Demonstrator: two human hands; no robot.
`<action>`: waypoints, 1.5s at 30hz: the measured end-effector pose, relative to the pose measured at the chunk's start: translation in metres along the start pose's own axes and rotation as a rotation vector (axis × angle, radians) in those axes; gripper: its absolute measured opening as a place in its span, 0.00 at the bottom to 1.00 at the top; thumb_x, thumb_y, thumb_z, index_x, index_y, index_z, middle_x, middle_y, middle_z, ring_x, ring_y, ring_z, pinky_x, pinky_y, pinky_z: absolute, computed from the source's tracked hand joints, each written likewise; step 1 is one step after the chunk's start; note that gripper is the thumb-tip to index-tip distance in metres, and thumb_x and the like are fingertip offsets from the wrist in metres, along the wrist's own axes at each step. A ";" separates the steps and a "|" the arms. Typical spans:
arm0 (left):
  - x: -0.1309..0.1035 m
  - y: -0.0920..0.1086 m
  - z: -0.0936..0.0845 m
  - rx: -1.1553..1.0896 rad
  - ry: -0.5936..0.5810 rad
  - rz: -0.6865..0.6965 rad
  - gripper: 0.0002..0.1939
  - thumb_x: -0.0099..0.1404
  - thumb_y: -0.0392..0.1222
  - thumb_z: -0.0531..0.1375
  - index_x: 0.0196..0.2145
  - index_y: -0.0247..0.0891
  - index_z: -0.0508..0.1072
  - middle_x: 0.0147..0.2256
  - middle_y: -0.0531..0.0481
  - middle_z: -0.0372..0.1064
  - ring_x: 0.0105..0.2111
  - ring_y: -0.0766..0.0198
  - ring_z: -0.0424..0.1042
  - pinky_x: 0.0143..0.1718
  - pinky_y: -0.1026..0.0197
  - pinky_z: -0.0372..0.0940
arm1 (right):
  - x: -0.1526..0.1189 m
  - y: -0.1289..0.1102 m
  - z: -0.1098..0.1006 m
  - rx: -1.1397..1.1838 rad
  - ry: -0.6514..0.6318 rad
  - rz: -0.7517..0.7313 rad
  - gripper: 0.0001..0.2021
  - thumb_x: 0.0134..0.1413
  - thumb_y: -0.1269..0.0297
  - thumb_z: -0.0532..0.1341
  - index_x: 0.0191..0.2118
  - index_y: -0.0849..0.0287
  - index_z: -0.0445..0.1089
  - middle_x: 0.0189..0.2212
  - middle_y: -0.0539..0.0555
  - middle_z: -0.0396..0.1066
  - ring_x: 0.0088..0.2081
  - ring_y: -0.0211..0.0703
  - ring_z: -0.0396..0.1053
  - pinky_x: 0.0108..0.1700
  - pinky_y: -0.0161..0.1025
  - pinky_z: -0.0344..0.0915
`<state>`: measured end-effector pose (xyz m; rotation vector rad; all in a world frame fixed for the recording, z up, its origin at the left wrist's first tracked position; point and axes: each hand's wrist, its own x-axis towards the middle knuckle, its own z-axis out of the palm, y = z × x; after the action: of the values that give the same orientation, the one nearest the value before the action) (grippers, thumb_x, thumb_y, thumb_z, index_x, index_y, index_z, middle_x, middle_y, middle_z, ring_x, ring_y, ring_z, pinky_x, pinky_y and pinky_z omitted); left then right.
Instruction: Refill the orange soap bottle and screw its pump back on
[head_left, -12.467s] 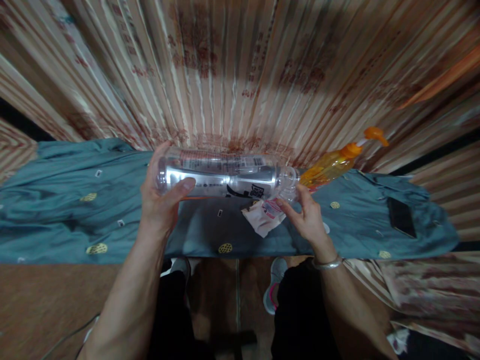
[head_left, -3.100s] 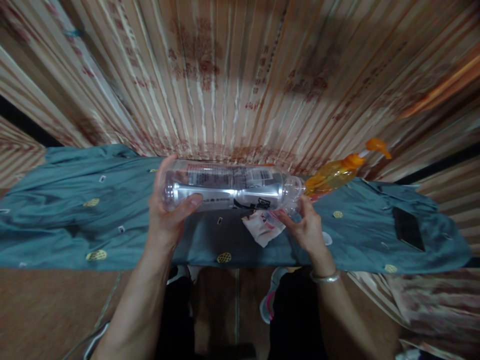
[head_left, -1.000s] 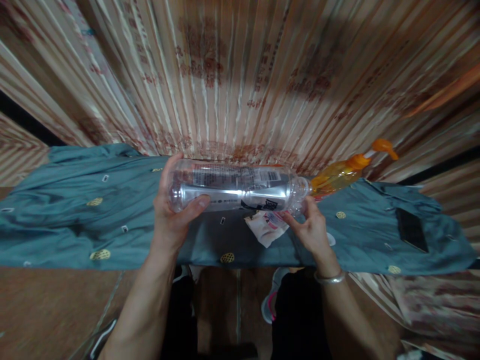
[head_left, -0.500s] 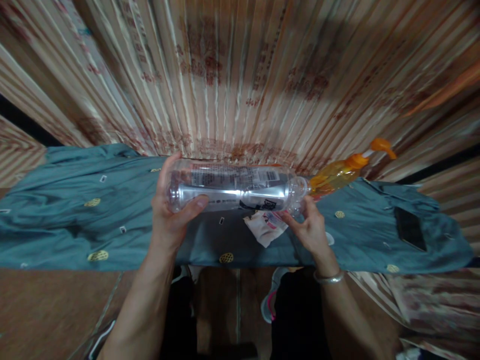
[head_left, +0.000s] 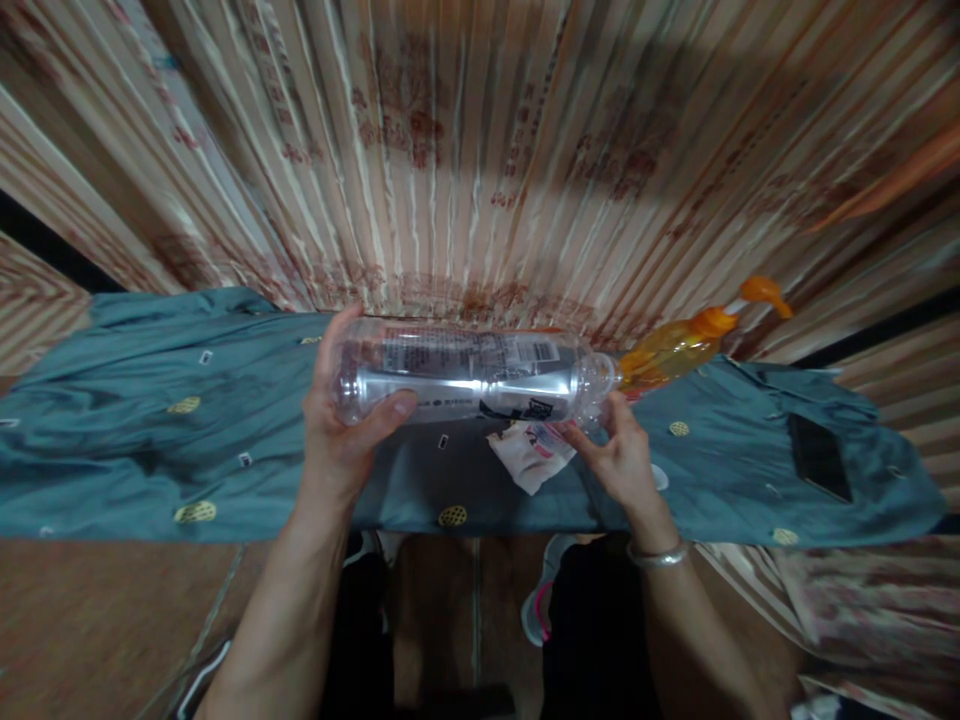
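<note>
A large clear plastic bottle (head_left: 465,375) with a silver and dark printed label lies sideways between my two hands, above the cloth. Around its base at the left, my left hand (head_left: 349,410) is closed, thumb across the near side. My right hand (head_left: 611,450) grips the neck end at the right, and its fingers partly hide the mouth. Just behind that neck stands an amber pump bottle (head_left: 667,355) with an orange pump head. Under the right end of the clear bottle is a crumpled white and pink packet (head_left: 531,458), partly covered by my right hand.
A teal patterned cloth (head_left: 255,440) covers the narrow bench or table. On its right part lies a black phone (head_left: 819,458). A small white round thing (head_left: 660,477) is beside my right wrist. Pleated curtains (head_left: 465,150) hang right behind the cloth.
</note>
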<state>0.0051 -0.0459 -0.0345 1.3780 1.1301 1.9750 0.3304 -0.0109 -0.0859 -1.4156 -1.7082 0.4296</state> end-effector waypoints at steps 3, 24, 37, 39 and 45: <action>0.000 0.000 0.000 -0.019 -0.001 0.006 0.38 0.57 0.61 0.77 0.63 0.55 0.76 0.46 0.48 0.76 0.45 0.49 0.76 0.46 0.48 0.74 | 0.000 0.001 0.000 0.005 -0.003 0.006 0.35 0.55 0.34 0.71 0.57 0.56 0.73 0.51 0.62 0.81 0.47 0.62 0.81 0.53 0.60 0.77; 0.001 -0.002 0.000 -0.016 -0.012 0.043 0.38 0.57 0.59 0.78 0.64 0.58 0.76 0.46 0.49 0.77 0.45 0.51 0.76 0.44 0.51 0.74 | 0.001 -0.003 -0.001 0.010 -0.009 -0.007 0.33 0.56 0.35 0.71 0.56 0.56 0.74 0.49 0.62 0.81 0.47 0.61 0.80 0.53 0.59 0.78; 0.000 -0.004 0.000 0.020 -0.013 0.042 0.41 0.55 0.58 0.79 0.64 0.56 0.75 0.46 0.49 0.76 0.46 0.50 0.77 0.46 0.48 0.75 | 0.000 0.001 -0.001 0.010 -0.001 -0.026 0.32 0.57 0.37 0.71 0.57 0.55 0.73 0.49 0.59 0.81 0.46 0.59 0.80 0.52 0.56 0.77; 0.000 -0.004 0.001 0.014 -0.004 0.041 0.41 0.54 0.58 0.80 0.64 0.57 0.75 0.46 0.49 0.76 0.47 0.49 0.77 0.47 0.48 0.75 | 0.000 0.000 -0.001 0.008 -0.002 -0.025 0.33 0.56 0.36 0.71 0.57 0.56 0.73 0.49 0.60 0.81 0.46 0.60 0.80 0.52 0.57 0.78; 0.000 -0.007 -0.001 0.019 -0.005 0.056 0.38 0.58 0.60 0.77 0.64 0.56 0.76 0.46 0.49 0.76 0.47 0.50 0.77 0.48 0.48 0.75 | 0.001 0.000 -0.001 0.040 -0.025 0.018 0.35 0.56 0.35 0.71 0.58 0.56 0.73 0.51 0.63 0.81 0.49 0.63 0.81 0.55 0.61 0.77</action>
<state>0.0040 -0.0421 -0.0404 1.4381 1.1220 2.0032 0.3311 -0.0107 -0.0850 -1.4030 -1.6992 0.4908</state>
